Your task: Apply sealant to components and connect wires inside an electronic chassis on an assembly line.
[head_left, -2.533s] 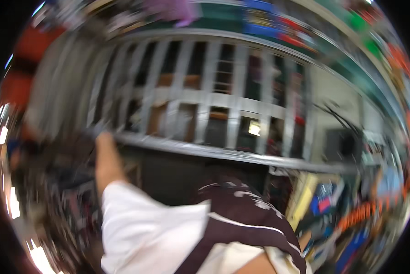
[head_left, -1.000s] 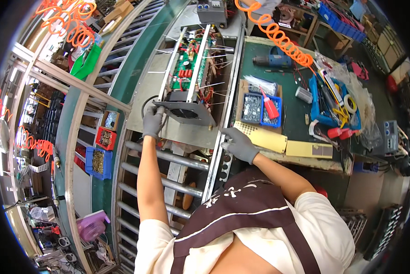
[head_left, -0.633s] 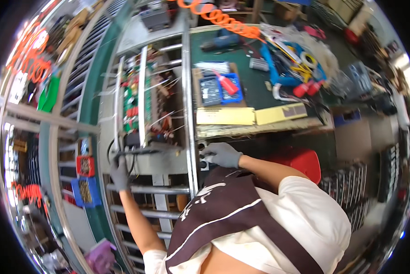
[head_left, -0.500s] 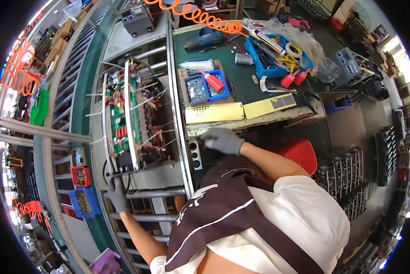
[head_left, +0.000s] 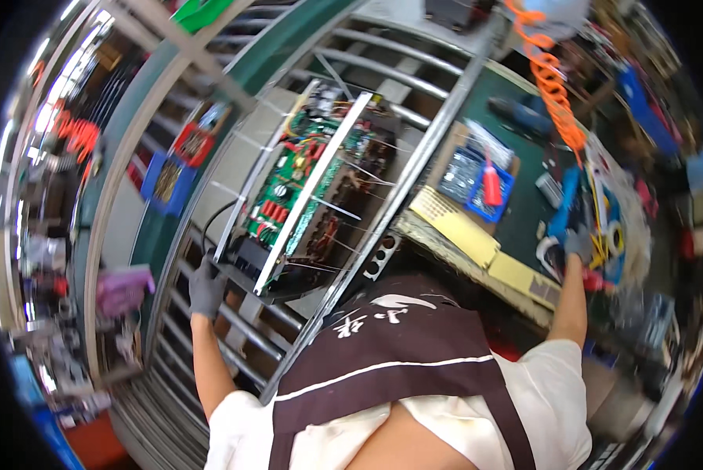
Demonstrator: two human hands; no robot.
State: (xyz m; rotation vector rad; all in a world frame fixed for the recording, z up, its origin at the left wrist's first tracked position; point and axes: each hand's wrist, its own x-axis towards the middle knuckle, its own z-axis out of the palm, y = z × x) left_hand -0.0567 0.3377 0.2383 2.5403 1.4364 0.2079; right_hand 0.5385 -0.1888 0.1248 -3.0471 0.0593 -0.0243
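An open electronics unit [head_left: 292,176], with a green circuit board, metal rails and white cable ties sticking out, lies on the roller conveyor to my left. My left hand [head_left: 206,291], in a grey glove, has its fingers closed at the unit's near left corner, beside a black cable [head_left: 209,223]. On the workbench at right, my gloved right hand [head_left: 577,244] reaches into the near side of a blue tool basket [head_left: 564,205]. Motion blur smears its fingers, so what it touches is unclear. Yellow-handled tools [head_left: 600,244] stand close by it.
Small blue bins [head_left: 498,205] of hardware with a red bottle [head_left: 491,184] sit on the bench, behind yellow strips [head_left: 455,227]. An orange coiled hose [head_left: 553,82] hangs over a heat gun [head_left: 520,116]. Blue [head_left: 151,174] and red [head_left: 193,145] parts bins line the conveyor's far side.
My right hand has gone from in front of my apron to the tool basket. My left hand stays at the unit's corner. The whole view has turned.
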